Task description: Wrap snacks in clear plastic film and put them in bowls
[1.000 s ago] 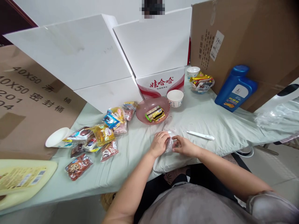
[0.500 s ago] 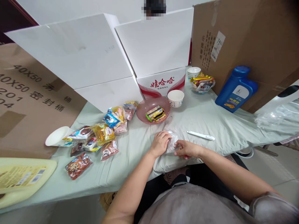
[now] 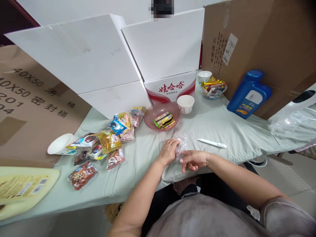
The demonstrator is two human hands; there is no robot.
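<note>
"Plastic, thin and clear: is it this film [image 3: 183, 141] on the cloth [image 3: 140, 168]?"

"Yes, it lies between the two hands, nearer than the bowl [image 3: 150, 115]. It looks very light, soft and perhaps slippery, so it can crumple easily."

"Where is it good to hold?"

"Probably at a free edge, pinched with thumb and finger, while the other hand presses it down."

"And the hands now?"

"The left hand [image 3: 169, 152] curls over the film's left side; its fingertips are partly hidden, so one cannot say if it pinches. The right hand [image 3: 195, 160] is loose, fingers apart, beside the film's near end."

"What is unclear?"

"The film's outline. Bag or sheet, it is hard to know."
</note>
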